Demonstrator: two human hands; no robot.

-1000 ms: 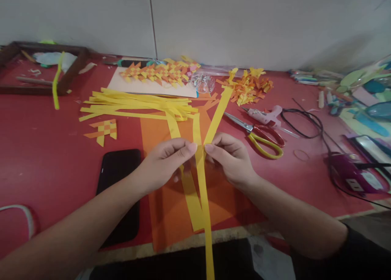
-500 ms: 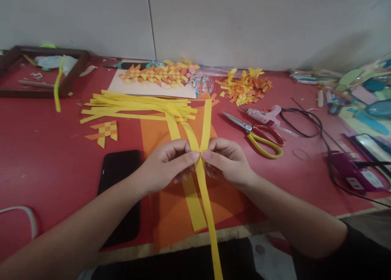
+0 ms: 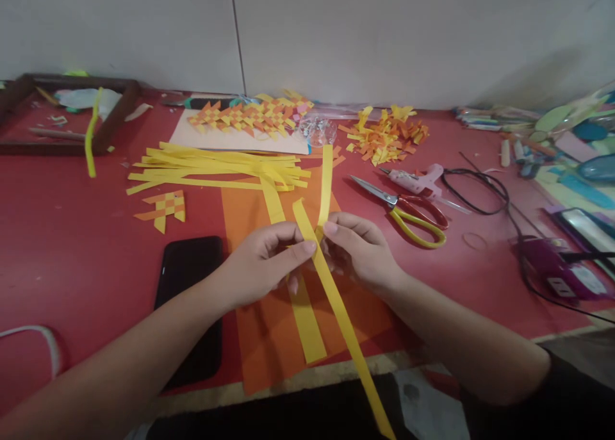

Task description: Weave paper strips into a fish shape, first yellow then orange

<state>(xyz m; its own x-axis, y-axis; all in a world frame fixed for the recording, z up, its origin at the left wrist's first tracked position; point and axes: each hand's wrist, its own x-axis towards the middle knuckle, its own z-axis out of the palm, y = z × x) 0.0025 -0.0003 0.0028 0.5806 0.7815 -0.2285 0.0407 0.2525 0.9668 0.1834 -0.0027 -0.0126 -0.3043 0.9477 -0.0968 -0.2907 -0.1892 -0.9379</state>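
Observation:
Between thumb and fingers, my left hand (image 3: 271, 257) pinches a long yellow paper strip (image 3: 343, 309), whose lower end hangs past the table's front edge. My right hand (image 3: 360, 248) is closed on a second yellow paper strip (image 3: 325, 184) that stands upward. The two strips meet between my fingertips; whether they are folded together there is hidden. Beneath my hands lie orange paper sheets (image 3: 259, 344) and a wider yellow paper strip (image 3: 307, 328). A pile of yellow strips (image 3: 192, 164) rests just behind.
Left of my hands are a black phone (image 3: 189, 312) and a woven paper fish (image 3: 168, 208). Scissors (image 3: 401, 209), a pink glue gun (image 3: 418, 180) with a black cord and a purple box (image 3: 557, 267) lie right. Behind are more woven fish (image 3: 250, 116) and paper scraps (image 3: 384, 136).
The long strip's lower end has swung right and its top has tilted left. The two strips have drawn apart at the top, and my right fingertips have moved slightly up.

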